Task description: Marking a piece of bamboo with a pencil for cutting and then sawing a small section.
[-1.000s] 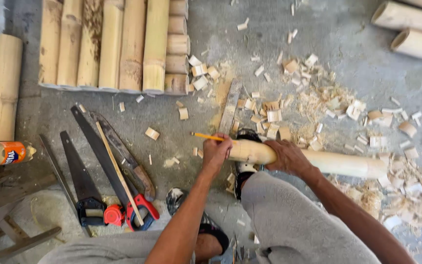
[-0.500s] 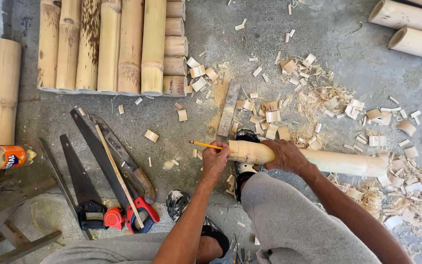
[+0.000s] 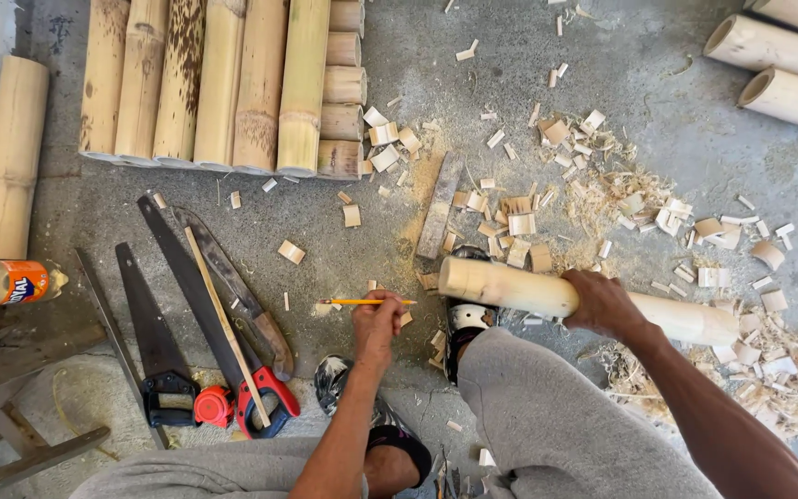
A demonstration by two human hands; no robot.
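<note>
Pencil point(image 3: 362, 301) level, left-right, bamboo pole point(image 3: 547, 296) likewise

Smooth pale bamboo pole point(image 3: 510, 288), matt metal saw blades point(image 3: 145, 310), rough grey concrete floor point(image 3: 658, 102)

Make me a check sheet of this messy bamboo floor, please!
Surface: grey concrete floor, dusty.
Job's things: pale peeled bamboo pole propped on a shoe; yellow pencil.
Clutter: pale wood chips and shavings; two black-bladed handsaws; red tape measure; orange-labelled plastic bottle.
Hands: left hand pinches the pencil in its fingers; right hand grips the pole.
Cables: nothing seen.
Surroundings: row of yellow-brown bamboo stalks; two pale poles top right; grey wooden frame lower left.
</note>
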